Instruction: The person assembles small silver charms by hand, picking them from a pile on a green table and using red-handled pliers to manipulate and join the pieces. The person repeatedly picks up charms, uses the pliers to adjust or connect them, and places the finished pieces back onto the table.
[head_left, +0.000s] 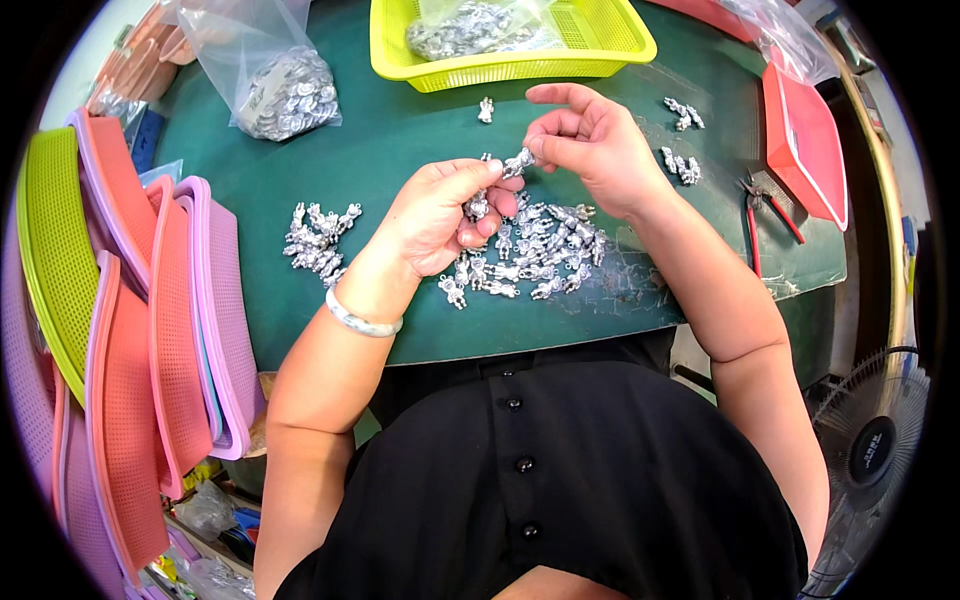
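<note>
Small silver figure-shaped charms [540, 243] lie in a loose heap on the table just under my hands. My left hand [440, 210], with a pale bangle at its wrist, is closed around several such charms, and some show between thumb and curled fingers. Between my two hands is one silver charm [518, 163], pinched by the thumb and index finger of my right hand [595, 145] and touching the left fingertips. Left of the heap lies another pile of charms [318, 240]. A single charm [486, 110] rests by itself farther back.
A yellow-green basket [515, 70] holding bagged metal pieces stands at the back, beside a clear bag of silver pieces [290, 95]. Stacked coloured baskets [215, 300] crowd the left. At right are small charm groups [682, 165], red-handled pliers [768, 212], a red tray [808, 150] and a fan [870, 450].
</note>
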